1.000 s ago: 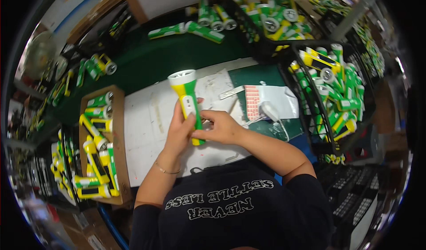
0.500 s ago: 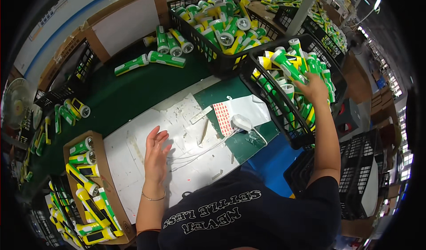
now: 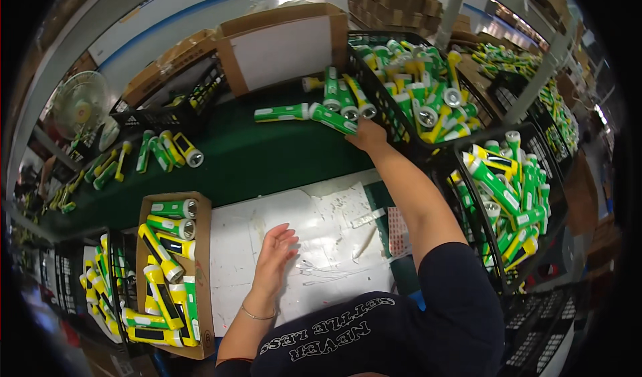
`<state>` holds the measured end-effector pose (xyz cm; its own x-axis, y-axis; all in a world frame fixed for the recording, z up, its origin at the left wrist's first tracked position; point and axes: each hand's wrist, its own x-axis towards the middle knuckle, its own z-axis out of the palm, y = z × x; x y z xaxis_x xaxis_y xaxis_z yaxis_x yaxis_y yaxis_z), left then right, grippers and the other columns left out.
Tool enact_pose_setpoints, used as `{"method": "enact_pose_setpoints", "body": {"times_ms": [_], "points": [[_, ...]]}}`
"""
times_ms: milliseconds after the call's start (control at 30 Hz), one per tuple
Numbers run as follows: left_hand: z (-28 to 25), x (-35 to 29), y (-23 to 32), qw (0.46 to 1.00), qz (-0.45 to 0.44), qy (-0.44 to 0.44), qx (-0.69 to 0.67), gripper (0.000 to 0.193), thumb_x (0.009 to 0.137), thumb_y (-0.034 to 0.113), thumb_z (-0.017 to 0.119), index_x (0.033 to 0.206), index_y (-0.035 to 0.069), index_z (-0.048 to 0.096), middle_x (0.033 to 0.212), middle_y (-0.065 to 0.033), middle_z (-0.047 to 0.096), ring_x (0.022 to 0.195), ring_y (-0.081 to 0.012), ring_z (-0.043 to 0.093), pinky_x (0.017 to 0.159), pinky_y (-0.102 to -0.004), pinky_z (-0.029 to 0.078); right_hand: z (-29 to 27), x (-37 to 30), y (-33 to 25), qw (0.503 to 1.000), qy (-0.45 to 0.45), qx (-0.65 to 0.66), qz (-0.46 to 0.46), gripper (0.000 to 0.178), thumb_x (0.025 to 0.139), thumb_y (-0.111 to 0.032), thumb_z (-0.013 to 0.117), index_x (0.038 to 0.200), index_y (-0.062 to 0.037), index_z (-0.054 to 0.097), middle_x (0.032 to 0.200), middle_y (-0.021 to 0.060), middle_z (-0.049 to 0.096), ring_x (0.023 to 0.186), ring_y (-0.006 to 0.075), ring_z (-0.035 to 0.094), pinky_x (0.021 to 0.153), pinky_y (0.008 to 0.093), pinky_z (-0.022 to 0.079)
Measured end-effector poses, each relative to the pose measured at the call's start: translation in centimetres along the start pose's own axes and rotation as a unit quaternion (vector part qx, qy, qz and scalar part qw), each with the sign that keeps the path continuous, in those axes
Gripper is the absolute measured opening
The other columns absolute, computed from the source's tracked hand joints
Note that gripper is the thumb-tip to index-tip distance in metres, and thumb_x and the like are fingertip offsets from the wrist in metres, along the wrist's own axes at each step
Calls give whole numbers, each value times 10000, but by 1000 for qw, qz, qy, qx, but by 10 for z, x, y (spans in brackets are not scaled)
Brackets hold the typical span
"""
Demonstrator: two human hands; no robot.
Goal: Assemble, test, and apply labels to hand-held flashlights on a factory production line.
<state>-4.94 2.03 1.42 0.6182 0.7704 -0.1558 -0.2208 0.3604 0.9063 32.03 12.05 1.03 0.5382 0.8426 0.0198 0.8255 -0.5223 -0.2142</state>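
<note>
Reaching far across the table, my right hand (image 3: 369,135) has its fingers closed round the near end of a green flashlight (image 3: 332,118); some fingertips are hidden. That flashlight lies on the dark green surface, head to tail with another green flashlight (image 3: 281,113). Right behind it, several more flashlights (image 3: 346,101) lie side by side, lenses toward me. My left hand (image 3: 273,256) is held over the white board (image 3: 234,243), fingers spread and holding nothing. Left of it stands a cardboard box (image 3: 205,263) with green and yellow flashlights inside.
Black crates full of flashlights stand at the back right (image 3: 384,106) and right (image 3: 485,270). Another black crate (image 3: 160,117) is at the far left, near loose flashlights (image 3: 160,151). A red-dotted sheet (image 3: 399,230), white cable (image 3: 334,273) and thin stick (image 3: 364,243) lie nearby.
My right hand has left the right-hand crate and moved far left to the flashlight on the green surface. A flashlight now lies across that crate's top. The view has swung left.
</note>
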Motion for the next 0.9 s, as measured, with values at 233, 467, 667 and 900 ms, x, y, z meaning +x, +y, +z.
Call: {"method": "enact_pose_setpoints", "body": {"times_ms": [233, 467, 667, 900], "points": [[-3, 25, -5, 995, -73, 48, -39, 471, 913, 294, 515, 1319, 107, 368, 1215, -85, 487, 1108, -198, 492, 914, -381, 421, -9, -65, -34, 937, -217, 272, -20, 732, 632, -654, 583, 863, 35, 674, 776, 173, 656, 759, 277, 645, 656, 361, 481], [39, 65, -17, 953, -146, 27, -266, 498, 919, 441, 459, 1169, 10, 440, 1059, -149, 541, 923, -232, 559, 784, -372, 499, -48, -251, -71, 963, -58, 76, -251, 569, 753, -576, 544, 867, -28, 648, 781, 141, 613, 635, 295, 622, 568, 387, 506], [46, 36, -20, 968, -145, 71, -190, 485, 909, 495, 439, 981, 22, 516, 752, -87, 566, 603, -175, 559, 492, -289, 482, -41, -278, -36, 946, -70, 230, -217, 415, 761, -481, 618, 786, -67, 616, 732, 79, 610, 617, 245, 611, 542, 353, 481], [42, 15, -20, 968, -167, 68, -175, 513, 908, 516, 421, 936, 17, 533, 687, -91, 550, 553, -176, 548, 477, -285, 473, -34, -291, -33, 933, -103, 278, -205, 324, 809, -381, 590, 839, -59, 583, 753, 90, 606, 662, 254, 604, 577, 354, 472]]}}
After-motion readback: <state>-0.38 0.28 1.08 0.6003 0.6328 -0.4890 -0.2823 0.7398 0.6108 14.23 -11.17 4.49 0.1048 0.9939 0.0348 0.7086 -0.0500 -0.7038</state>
